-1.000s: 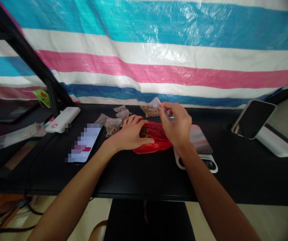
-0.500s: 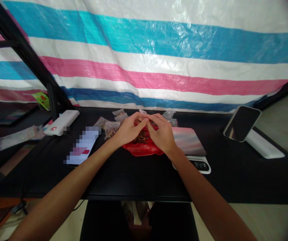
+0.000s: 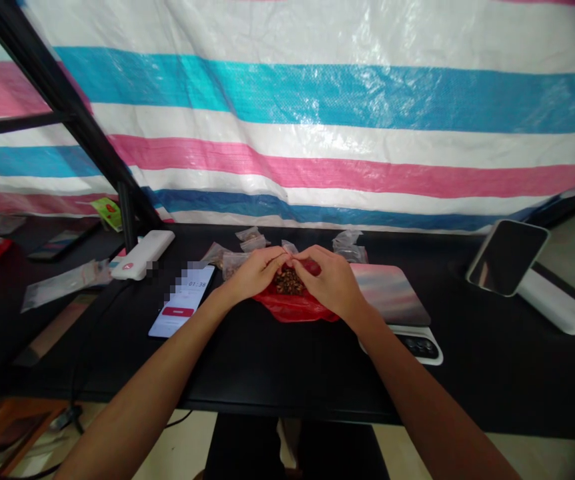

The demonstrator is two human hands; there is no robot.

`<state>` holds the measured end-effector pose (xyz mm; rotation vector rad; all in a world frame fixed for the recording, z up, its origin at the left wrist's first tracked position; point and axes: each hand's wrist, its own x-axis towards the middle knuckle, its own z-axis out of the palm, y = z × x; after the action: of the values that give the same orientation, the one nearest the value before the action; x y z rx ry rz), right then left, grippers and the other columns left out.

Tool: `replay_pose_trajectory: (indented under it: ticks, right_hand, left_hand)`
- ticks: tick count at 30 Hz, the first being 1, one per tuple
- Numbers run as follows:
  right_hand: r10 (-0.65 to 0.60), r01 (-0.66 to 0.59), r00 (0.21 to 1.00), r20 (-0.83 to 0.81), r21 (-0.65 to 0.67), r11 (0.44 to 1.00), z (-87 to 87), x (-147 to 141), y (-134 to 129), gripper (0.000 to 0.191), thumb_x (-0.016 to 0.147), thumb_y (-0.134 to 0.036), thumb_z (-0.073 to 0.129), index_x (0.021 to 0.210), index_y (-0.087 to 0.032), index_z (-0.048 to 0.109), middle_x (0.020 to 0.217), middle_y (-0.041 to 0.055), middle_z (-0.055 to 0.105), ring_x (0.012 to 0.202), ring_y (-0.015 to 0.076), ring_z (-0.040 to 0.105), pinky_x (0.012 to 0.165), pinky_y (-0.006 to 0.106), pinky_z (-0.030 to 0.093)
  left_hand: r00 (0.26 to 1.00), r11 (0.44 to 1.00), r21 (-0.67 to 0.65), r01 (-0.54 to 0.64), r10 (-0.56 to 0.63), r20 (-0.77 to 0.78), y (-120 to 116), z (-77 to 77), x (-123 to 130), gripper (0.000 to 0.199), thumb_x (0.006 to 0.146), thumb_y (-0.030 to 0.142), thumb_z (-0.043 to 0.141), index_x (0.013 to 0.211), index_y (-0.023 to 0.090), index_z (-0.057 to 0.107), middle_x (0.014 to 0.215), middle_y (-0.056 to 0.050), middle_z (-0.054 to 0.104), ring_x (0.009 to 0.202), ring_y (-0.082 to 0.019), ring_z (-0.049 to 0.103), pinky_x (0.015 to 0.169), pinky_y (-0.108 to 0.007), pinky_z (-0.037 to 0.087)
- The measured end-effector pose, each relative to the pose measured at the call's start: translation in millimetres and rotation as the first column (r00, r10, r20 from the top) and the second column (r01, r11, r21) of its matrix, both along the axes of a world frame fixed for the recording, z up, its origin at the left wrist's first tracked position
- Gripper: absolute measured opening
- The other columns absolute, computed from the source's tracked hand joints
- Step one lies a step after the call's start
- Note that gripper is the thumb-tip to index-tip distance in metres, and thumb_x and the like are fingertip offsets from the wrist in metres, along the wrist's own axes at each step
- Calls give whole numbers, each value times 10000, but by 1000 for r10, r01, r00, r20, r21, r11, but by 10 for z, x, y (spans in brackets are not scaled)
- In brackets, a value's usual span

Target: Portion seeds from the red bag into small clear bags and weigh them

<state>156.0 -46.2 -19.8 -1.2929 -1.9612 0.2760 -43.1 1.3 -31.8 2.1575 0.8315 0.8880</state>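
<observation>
A red plastic bag (image 3: 295, 310) lies spread on the black table, with a heap of small brown pieces (image 3: 289, 281) on it. Over its back part my left hand (image 3: 257, 272) and my right hand (image 3: 331, 280) meet at the fingertips. Both hands are closed in a pinch. A small clear bag (image 3: 289, 247) shows just behind the fingertips; whether they grip it is too small to tell. More small clear bags with brown contents (image 3: 232, 263) lie beside and behind my left hand. Other clear bags (image 3: 350, 247) lie behind my right hand.
A lit phone (image 3: 182, 310) and a white power bank (image 3: 143, 255) lie on the left. At the right are a pink-grey flat case (image 3: 392, 293), a white phone (image 3: 425, 347) and a propped-up phone (image 3: 508, 258). A striped sheet (image 3: 317, 160) hangs behind the black table (image 3: 287, 387).
The camera view has shifted, so the table items appear farther right and slightly lower. Both hands remain together over the red bag, their fingertips now lower and closer to the brown heap.
</observation>
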Motion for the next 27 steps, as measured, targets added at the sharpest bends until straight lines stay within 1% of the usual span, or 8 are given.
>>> replay_pose_trajectory:
  ticks: [3,6,14,18,22,27]
  right_hand:
    - [0,1,1000,19,-27,1000,9,-8,-16,137,984,-290,616,967,-243,744,977,27,776,885,198,723,806,308,508]
    - [-6,7,1000,14,-43,999,16,-16,-28,140,976,-295,611,967,-251,743,968,19,787,873,202,726,785,310,503]
    - [-31,23,998,-55,-143,989,13,-24,-36,157,979,-328,590,974,-263,733,921,11,804,822,205,747,732,306,520]
    - [-13,-2,997,-79,-184,983,-2,-35,-32,160,985,-333,570,971,-265,715,910,5,805,814,206,757,720,303,524]
    - [-10,-4,997,-76,-188,982,3,-51,-37,147,983,-328,556,954,-262,684,896,1,800,828,212,764,725,309,521]
    - [-17,10,999,-36,-199,980,6,-61,-28,102,960,-306,571,947,-261,662,882,1,792,803,204,753,719,299,502]
  left_hand:
    - [999,1000,14,19,-19,-29,13,-2,-14,411,1069,404,429,765,172,580,723,14,569,686,-134,517,675,-261,387]
    - [999,1000,26,8,-7,-53,11,-1,-18,417,1067,424,428,778,171,590,737,9,578,694,-138,523,679,-264,388]
    - [997,997,55,-51,54,-49,-27,8,6,399,1060,441,437,836,171,627,851,-31,646,812,-170,595,779,-300,455]
    - [997,997,40,-73,74,-20,-33,-1,14,312,1038,380,480,865,175,640,869,-35,668,825,-173,615,781,-299,472]
    - [997,997,25,-79,78,21,-36,0,12,209,1002,323,528,909,179,647,875,-34,688,802,-166,632,764,-292,488]
    - [997,997,42,-67,66,29,-45,7,19,151,958,244,534,865,182,635,841,-19,676,784,-155,623,753,-281,480]
